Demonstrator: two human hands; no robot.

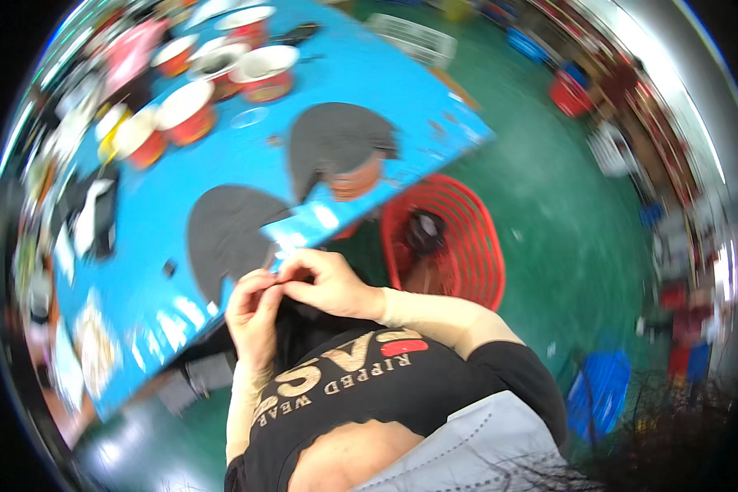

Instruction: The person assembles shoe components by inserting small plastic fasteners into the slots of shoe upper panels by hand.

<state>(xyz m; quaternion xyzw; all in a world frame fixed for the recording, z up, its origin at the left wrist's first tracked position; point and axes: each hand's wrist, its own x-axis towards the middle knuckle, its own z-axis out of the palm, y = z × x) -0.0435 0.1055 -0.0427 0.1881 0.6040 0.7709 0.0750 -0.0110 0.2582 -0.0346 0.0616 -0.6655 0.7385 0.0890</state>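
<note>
My left hand and my right hand meet at the front edge of the blue table. Both are closed in a pinch, fingertips together; whatever lies between them is too small and hidden to name. Just beyond my fingers lies a pile of dark grey, rounded flat pieces. Farther back and to the right sits a second pile of similar dark grey pieces. Against its near edge stands a stack of reddish-brown pieces. The piles look slightly blurred.
Several red-and-white tubs stand at the table's far left. A red slatted basket with a dark item inside is on the green floor, right of the table corner. A blue bag lies at lower right, a white crate behind the table.
</note>
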